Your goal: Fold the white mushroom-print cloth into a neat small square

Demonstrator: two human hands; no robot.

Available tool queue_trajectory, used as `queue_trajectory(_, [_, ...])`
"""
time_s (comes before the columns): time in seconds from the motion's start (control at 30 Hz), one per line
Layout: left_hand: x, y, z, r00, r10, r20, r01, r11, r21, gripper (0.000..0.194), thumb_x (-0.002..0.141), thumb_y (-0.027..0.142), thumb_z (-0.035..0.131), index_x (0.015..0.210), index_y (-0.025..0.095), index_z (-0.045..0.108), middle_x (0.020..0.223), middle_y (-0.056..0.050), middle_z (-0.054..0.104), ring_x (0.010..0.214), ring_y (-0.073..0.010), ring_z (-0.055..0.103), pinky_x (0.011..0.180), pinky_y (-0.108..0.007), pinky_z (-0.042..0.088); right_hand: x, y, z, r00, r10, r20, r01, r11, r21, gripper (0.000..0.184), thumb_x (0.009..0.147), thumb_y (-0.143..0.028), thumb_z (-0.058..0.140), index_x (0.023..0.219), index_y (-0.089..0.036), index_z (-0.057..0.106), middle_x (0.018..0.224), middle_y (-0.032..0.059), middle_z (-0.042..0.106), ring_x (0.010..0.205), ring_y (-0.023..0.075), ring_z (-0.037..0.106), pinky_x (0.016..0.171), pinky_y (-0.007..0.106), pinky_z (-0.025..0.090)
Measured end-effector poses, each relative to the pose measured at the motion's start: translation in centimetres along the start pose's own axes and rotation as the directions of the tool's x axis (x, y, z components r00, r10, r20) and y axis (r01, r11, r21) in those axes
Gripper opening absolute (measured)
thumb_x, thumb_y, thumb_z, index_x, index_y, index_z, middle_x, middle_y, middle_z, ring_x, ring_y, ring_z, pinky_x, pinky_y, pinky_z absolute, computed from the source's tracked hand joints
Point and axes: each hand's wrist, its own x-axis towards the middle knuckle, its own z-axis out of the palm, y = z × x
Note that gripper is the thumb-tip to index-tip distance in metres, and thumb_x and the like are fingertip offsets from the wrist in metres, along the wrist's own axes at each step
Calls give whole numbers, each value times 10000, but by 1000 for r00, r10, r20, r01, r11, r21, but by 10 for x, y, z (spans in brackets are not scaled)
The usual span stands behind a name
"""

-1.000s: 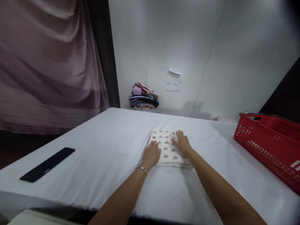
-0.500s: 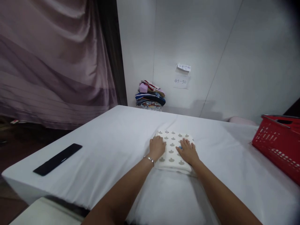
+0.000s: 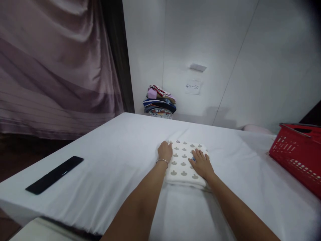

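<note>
A folded white garment [image 3: 184, 160] with a pattern of small grey shapes lies in the middle of the white-covered table [image 3: 120, 147]. My left hand [image 3: 165, 151] rests at the garment's far left corner, fingers curled against its edge. My right hand [image 3: 201, 163] lies flat on the garment's right half, fingers spread and stretched forward. A bracelet sits on my left wrist.
A red plastic basket [image 3: 298, 155] stands at the table's right edge. A black flat bar [image 3: 54, 174] lies near the left front edge. A stack of folded clothes [image 3: 159, 102] sits against the white wall at the back, beside a paper note [image 3: 192, 87]. A curtain hangs at left.
My left hand has slid forward along the garment's left edge to its far corner. My right hand stays flat on the garment. The view has shifted slightly.
</note>
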Motion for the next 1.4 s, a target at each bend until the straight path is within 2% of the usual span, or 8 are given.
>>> queue_trajectory(0.3, [-1, 0, -6, 999, -29, 17, 29, 1000, -4, 294, 889, 332, 390, 1094, 151, 497, 1065, -112, 619, 989, -238, 575, 806, -342, 435, 0, -2, -5, 999, 22, 43, -21, 1000, -16, 588, 911, -503, 265, 1413, -200, 306, 1503, 101, 202, 1373, 257, 150, 1081, 445, 123])
queue_trajectory(0.47, [-9, 15, -12, 959, 267, -90, -257, 960, 111, 434, 903, 327, 328, 1310, 186, 376, 1369, -111, 424, 1297, -240, 315, 1047, -410, 262, 1, -5, -9, 997, 30, 64, -29, 999, -16, 593, 910, -502, 273, 1416, -195, 300, 1506, 103, 188, 1375, 265, 136, 1081, 451, 114])
queue_trajectory(0.57, [-12, 17, -6, 911, 406, 67, -411, 902, 129, 494, 904, 388, 295, 1362, 204, 331, 1461, -79, 306, 1366, -234, 175, 1105, -428, 143, 0, -5, -9, 998, 25, 60, -24, 999, -21, 590, 913, -495, 262, 1417, -188, 298, 1504, 107, 195, 1374, 266, 142, 1082, 449, 113])
queue_trajectory(0.67, [-10, 12, 5, 916, 344, 205, -373, 919, 125, 558, 888, 446, 282, 1374, 175, 317, 1485, -89, 252, 1369, -248, 170, 1097, -472, 144, 0, -4, -14, 995, 17, 95, -15, 1000, -14, 598, 912, -503, 255, 1419, -189, 291, 1505, 103, 192, 1377, 261, 133, 1084, 442, 104])
queue_trajectory(0.8, [-7, 6, 13, 926, 330, 185, -356, 926, 129, 590, 880, 451, 266, 1383, 144, 304, 1493, -91, 230, 1371, -253, 156, 1093, -499, 132, 14, -3, -30, 978, 28, 208, -41, 998, 56, 628, 896, -541, 264, 1418, -193, 282, 1509, 105, 177, 1378, 259, 126, 1075, 446, 121])
queue_trajectory(0.9, [-7, 6, 16, 935, 313, 166, -337, 931, 142, 592, 874, 454, 273, 1384, 157, 307, 1496, -90, 222, 1375, -270, 138, 1090, -508, 130, 34, -1, -39, 994, 67, 86, -73, 994, 77, 652, 907, -544, 194, 1435, -164, 224, 1523, 101, 107, 1389, 238, 48, 1079, 444, 85])
queue_trajectory(1.2, [-13, 10, 13, 955, 251, 157, -274, 950, 151, 644, 856, 475, 297, 1394, 121, 275, 1493, -127, 214, 1368, -275, 165, 1086, -461, 168, 56, 27, -4, 960, 184, 212, -221, 961, 164, 719, 886, -562, 181, 1442, -106, 188, 1518, 71, 152, 1386, 219, 66, 1067, 357, 197])
queue_trajectory(1.4, [-13, 12, 11, 958, 222, 181, -246, 961, 128, 633, 851, 465, 312, 1390, 136, 269, 1495, -121, 210, 1362, -269, 182, 1053, -434, 244, 63, 23, -13, 954, 198, 223, -223, 970, 92, 719, 883, -586, 159, 1443, -136, 195, 1517, 85, 145, 1384, 237, 88, 1070, 462, 155])
